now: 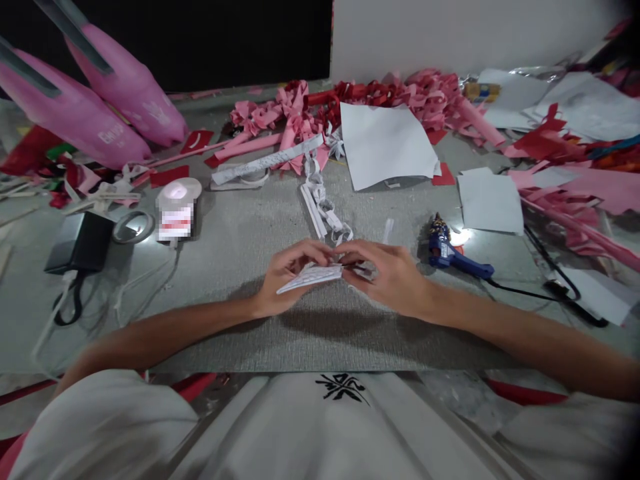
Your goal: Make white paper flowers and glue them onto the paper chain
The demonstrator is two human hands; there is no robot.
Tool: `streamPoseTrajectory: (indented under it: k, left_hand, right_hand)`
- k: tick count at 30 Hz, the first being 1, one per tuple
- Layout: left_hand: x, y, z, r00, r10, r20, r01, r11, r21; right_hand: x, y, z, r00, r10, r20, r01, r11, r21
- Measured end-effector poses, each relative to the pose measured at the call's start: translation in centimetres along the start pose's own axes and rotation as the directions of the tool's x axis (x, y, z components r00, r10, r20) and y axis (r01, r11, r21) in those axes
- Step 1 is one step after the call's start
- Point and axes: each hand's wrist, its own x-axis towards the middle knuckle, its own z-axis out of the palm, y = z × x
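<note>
Fingers [320,249] of left hand [280,280] and right hand [395,277] pinch white paper piece [310,277]; pink bag [125,87] lettering unreadable

A grey tabletop [240,253] crowded with paper craft supplies.

Along the far edge we see a heap of pink and red paper cuttings [360,100]. A large white sheet [387,143] lies partly over it, and a smaller white sheet [490,200] sits near its right corner. Right of centre lies a blue glue gun [453,257], its black cord [540,290] trailing off to the right. On the left we find a roll of tape [177,193], a round shiny lid [133,227] just beside it, and a black power adapter [80,241] nearer the edge. Two large pink padded shapes [85,113] rest in the far left corner. More pink strips [575,220] cover the right side.
</note>
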Motion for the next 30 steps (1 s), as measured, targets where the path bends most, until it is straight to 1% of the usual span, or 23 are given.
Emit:
streamPoseTrajectory:
  k: [2, 4, 5, 7, 8, 10, 11, 12, 13, 14, 15, 16, 17, 19, 23, 30]
  left_hand:
    - [0.2, -0.4, -0.2, 1.0, 0.015, -0.005, -0.015, 0.999, 0.051]
    - [0.6, -1.0, -0.8, 1.0, 0.02, 0.004, -0.021, 0.992, 0.124]
    - [0.8, -1.4, -1.3, 0.999, 0.043, 0.022, -0.046, 0.983, 0.177]
    - [1.3, -2.1, -2.4, 0.987, 0.129, 0.097, -0.152, 0.941, 0.301]
    - [1.6, -2.4, -3.0, 0.97, 0.178, 0.168, -0.229, 0.905, 0.358]
    - [1.8, -2.5, -3.8, 0.931, 0.24, 0.273, -0.337, 0.852, 0.4]
    - [1.8, -2.3, -4.0, 0.917, 0.26, 0.304, -0.37, 0.84, 0.398]
    - [1.7, -2.0, -4.0, 0.915, 0.255, 0.314, -0.371, 0.836, 0.404]
    - [1.6, -1.6, -3.8, 0.921, 0.232, 0.312, -0.353, 0.837, 0.419]
    - [1.4, -1.1, -3.4, 0.937, 0.178, 0.299, -0.304, 0.836, 0.456]
    - [1.2, -0.7, -3.0, 0.956, 0.079, 0.282, -0.218, 0.835, 0.506]
    - [1.0, -0.3, -2.4, 0.963, -0.003, 0.268, -0.144, 0.836, 0.529]
    - [0.8, 0.0, -1.9, 0.962, -0.079, 0.26, -0.074, 0.845, 0.53]
    - [0.6, 0.2, -1.2, 0.959, -0.148, 0.242, 0.017, 0.881, 0.473]
    - [0.8, 0.1, -0.8, 0.955, -0.185, 0.23, 0.101, 0.937, 0.335]
    - [1.1, 0.1, -0.9, 0.962, -0.192, 0.194, 0.159, 0.972, 0.173]
  right_hand:
    - [0.0, 0.2, -0.3, 0.989, -0.138, -0.062, 0.127, 0.981, -0.149]
    - [0.1, 0.7, -0.8, 0.967, -0.249, -0.055, 0.224, 0.934, -0.279]
    - [0.0, 0.9, -1.1, 0.959, -0.283, -0.035, 0.257, 0.91, -0.326]
    - [0.0, 1.4, -1.6, 0.946, -0.323, 0.02, 0.303, 0.861, -0.41]
    - [-0.1, 1.6, -1.8, 0.939, -0.34, 0.047, 0.324, 0.834, -0.447]
    - [-0.2, 1.8, -2.0, 0.93, -0.357, 0.086, 0.348, 0.783, -0.516]
    - [-0.2, 1.8, -2.1, 0.93, -0.356, 0.095, 0.349, 0.764, -0.542]
    - [-0.3, 1.7, -2.2, 0.933, -0.345, 0.103, 0.341, 0.753, -0.563]
    - [-0.3, 1.5, -2.2, 0.936, -0.332, 0.118, 0.336, 0.743, -0.579]
    - [-0.3, 1.3, -2.1, 0.937, -0.319, 0.14, 0.338, 0.733, -0.59]
    - [-0.3, 1.1, -2.0, 0.937, -0.309, 0.165, 0.344, 0.726, -0.596]
    - [-0.4, 0.8, -1.9, 0.936, -0.297, 0.19, 0.351, 0.725, -0.593]
    - [-0.4, 0.6, -1.8, 0.935, -0.286, 0.21, 0.354, 0.732, -0.583]
    - [-0.6, 0.2, -1.5, 0.942, -0.256, 0.218, 0.335, 0.768, -0.545]
    - [-0.9, 0.0, -1.1, 0.964, -0.192, 0.186, 0.259, 0.839, -0.479]
    - [-1.0, 0.2, -0.4, 0.962, -0.164, 0.217, 0.239, 0.889, -0.39]
